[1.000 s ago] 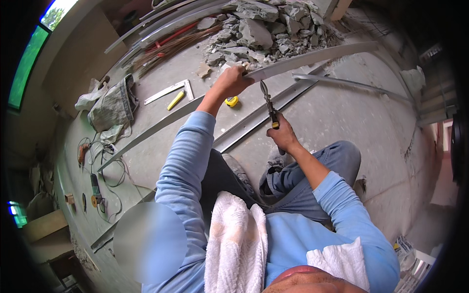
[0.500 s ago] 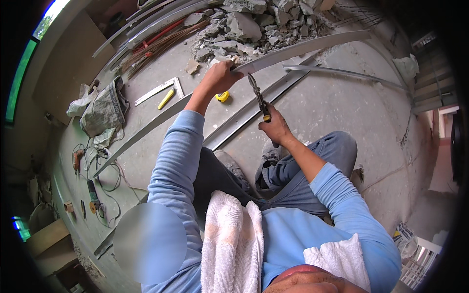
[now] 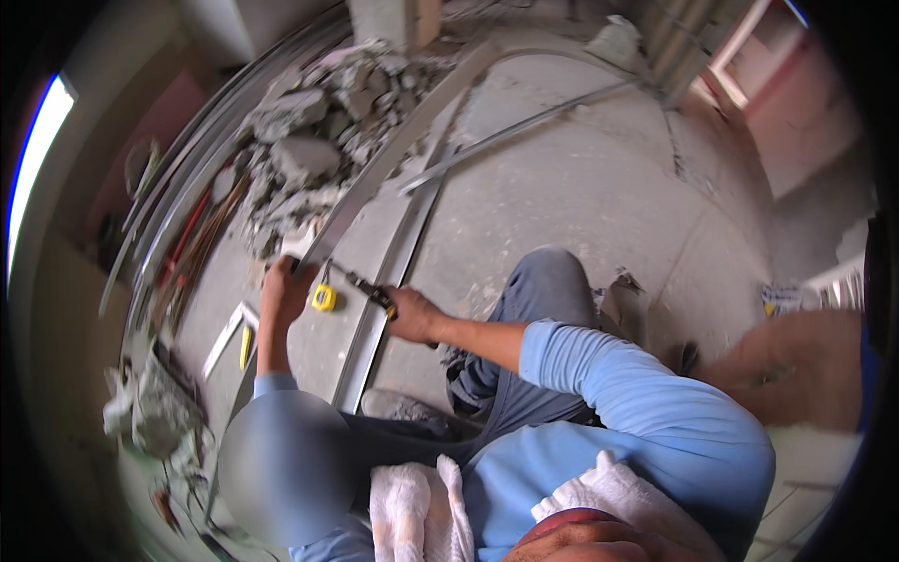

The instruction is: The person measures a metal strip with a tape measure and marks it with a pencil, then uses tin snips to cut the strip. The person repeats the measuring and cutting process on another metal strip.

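My left hand (image 3: 284,292) is closed around the edge of a long, thin metal strip (image 3: 405,145), which slants away to the far side of the floor. In my right hand (image 3: 414,315) is a pair of tin snips (image 3: 370,290), its jaws pointing left at the strip close to my left fingers. Whether the jaws touch the metal, I cannot tell. Between my hands a yellow tape measure (image 3: 324,298) lies on the floor. Beneath the snips runs a metal channel (image 3: 413,225), also on the floor.
Broken concrete (image 3: 304,159) is heaped at the far left, beside long metal profiles and rods (image 3: 159,244). A metal square (image 3: 223,345) and a yellow utility knife (image 3: 245,347) lie left of my left hand. A sack (image 3: 164,405) is nearer. Another metal bar (image 3: 524,133) crosses the channel's far end.
The whole view has turned, so the rubble and floor items sit farther left. The snips have come from upright to pointing left, with their tips nearer the strip by my left hand.
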Available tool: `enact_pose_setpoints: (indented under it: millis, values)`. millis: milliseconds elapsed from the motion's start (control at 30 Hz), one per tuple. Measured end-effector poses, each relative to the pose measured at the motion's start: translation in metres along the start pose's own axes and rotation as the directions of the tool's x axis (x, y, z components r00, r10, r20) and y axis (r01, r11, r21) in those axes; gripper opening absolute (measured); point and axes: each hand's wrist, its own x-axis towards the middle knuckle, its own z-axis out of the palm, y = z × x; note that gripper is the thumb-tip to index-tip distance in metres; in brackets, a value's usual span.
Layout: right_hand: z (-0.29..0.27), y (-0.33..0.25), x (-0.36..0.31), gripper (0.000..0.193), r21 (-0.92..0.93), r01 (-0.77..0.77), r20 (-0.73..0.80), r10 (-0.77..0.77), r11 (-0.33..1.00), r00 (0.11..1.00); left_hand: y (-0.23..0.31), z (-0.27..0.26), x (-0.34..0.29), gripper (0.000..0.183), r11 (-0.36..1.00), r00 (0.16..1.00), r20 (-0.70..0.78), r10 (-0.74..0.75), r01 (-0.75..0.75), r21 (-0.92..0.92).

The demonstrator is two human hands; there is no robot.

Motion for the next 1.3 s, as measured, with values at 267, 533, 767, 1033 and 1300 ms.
enact_pose_setpoints:
  millis: [267, 533, 767, 1033, 1300]
  values:
    - [-0.018, -0.029, -0.007, 0.075, 0.001, -0.133, 0.110, 0.132, 0.991, 0.985, 0.021, -0.007, -0.008, 0.034, 0.997, 1.000, 0.000, 0.031, -0.031, 0.066]
    - [-0.016, -0.026, -0.006, 0.074, 0.014, -0.149, 0.105, 0.147, 0.989, 0.984, 0.025, -0.006, -0.007, 0.035, 0.998, 1.000, -0.007, 0.019, -0.019, 0.067]
    - [-0.014, -0.023, -0.008, 0.075, 0.011, -0.103, 0.091, 0.102, 0.995, 0.991, 0.023, -0.008, -0.008, 0.035, 0.997, 1.000, -0.002, 0.014, -0.013, 0.070]
    - [-0.014, -0.022, -0.006, 0.068, -0.029, -0.093, 0.098, 0.095, 0.995, 0.991, 0.022, -0.007, -0.008, 0.036, 0.997, 1.000, -0.010, 0.025, -0.024, 0.078]
    - [-0.015, -0.024, -0.006, 0.068, -0.023, -0.107, 0.108, 0.109, 0.994, 0.988, 0.025, -0.008, -0.010, 0.035, 0.998, 1.000, -0.005, 0.003, -0.002, 0.066]
